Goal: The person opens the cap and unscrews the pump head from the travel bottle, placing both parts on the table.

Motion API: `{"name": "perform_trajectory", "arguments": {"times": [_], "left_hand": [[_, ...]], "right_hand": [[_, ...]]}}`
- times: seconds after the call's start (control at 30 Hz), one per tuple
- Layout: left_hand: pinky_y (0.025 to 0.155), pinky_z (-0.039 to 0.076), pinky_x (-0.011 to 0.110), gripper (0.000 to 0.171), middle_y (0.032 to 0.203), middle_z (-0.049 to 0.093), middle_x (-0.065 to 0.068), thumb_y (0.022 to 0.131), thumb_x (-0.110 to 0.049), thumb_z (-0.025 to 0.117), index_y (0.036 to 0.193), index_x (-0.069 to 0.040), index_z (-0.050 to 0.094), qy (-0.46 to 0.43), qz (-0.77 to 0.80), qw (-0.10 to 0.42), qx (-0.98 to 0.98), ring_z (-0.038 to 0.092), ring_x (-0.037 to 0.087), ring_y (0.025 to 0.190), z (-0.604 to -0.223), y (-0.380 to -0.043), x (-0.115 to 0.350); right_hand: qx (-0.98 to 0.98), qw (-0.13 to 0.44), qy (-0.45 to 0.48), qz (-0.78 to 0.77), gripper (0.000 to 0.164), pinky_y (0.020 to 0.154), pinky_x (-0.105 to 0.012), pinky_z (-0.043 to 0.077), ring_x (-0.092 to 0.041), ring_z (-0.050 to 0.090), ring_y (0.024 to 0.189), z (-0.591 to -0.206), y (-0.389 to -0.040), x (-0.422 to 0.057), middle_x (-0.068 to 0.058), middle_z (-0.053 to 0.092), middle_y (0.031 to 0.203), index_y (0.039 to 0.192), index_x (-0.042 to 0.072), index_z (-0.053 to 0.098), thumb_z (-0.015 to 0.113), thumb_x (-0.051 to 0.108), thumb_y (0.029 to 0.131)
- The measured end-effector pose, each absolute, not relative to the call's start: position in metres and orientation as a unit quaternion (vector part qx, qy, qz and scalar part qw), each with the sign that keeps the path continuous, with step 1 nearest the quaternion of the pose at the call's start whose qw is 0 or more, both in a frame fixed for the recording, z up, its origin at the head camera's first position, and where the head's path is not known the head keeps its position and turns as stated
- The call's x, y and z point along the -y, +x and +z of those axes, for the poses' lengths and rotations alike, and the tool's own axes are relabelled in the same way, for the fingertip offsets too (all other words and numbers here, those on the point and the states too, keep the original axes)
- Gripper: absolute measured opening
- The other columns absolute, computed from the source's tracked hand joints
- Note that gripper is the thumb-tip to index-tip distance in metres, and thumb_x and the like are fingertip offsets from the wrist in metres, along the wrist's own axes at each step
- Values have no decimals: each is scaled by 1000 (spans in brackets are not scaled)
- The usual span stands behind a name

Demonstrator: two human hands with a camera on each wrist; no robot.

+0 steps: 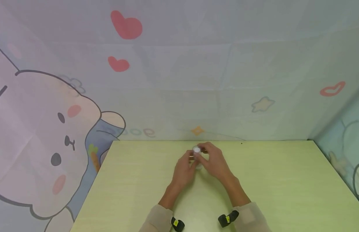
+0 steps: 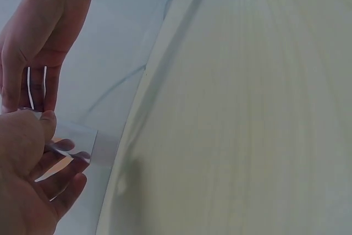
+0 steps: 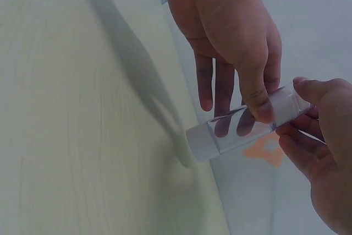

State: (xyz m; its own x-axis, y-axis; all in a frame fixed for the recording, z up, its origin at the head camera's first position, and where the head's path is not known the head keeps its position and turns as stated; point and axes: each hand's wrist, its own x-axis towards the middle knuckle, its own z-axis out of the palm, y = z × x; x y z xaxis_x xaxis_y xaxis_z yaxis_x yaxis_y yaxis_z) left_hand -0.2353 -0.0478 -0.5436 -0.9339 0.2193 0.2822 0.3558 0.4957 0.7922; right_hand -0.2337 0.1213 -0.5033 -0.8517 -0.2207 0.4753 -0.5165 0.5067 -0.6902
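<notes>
A slim, clear bottle [image 3: 242,130] with a white cap at one end and a white section at the other is held between both hands. My left hand [image 1: 183,169] grips its transparent body, thumb on one side and fingers behind, as the right wrist view shows. At the top end my right hand [image 1: 215,161] holds the bottle's round white top [image 1: 196,149] between thumb and fingers. In the left wrist view the clear wall of the bottle [image 2: 82,135] shows past my left hand [image 2: 27,163], while the rest is hidden by fingers.
Both hands are over the far middle of a pale yellow-green table [image 1: 133,190]. Behind its back edge hangs a printed cloth [image 1: 179,74] with hearts and a large cartoon animal. Black straps with cameras [image 1: 228,219] are on both wrists.
</notes>
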Motion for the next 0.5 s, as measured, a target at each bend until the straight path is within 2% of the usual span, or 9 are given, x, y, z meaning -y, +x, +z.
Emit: {"name": "perform_trajectory", "arguments": {"times": [0.23,0.5], "left_hand": [[99,59,41,35,136,69,7,108,-33,64,136,-12,62,-179,-492,45,851,70,26,119,-540,-232,39],[101,57,38,36,138,68,5,109,-33,63,138,-12,61,-179,-481,26,858,69,24,120,-544,-228,31]], "right_hand": [[845,153,201,471,33,97,-45,60,-27,70,112,-500,-226,-134,-7,70,120,127,4,67,79,18,99],[836,160,194,487,35,94,-47,61,-27,70,111,-506,-219,-143,-6,71,119,127,5,68,81,17,97]]}}
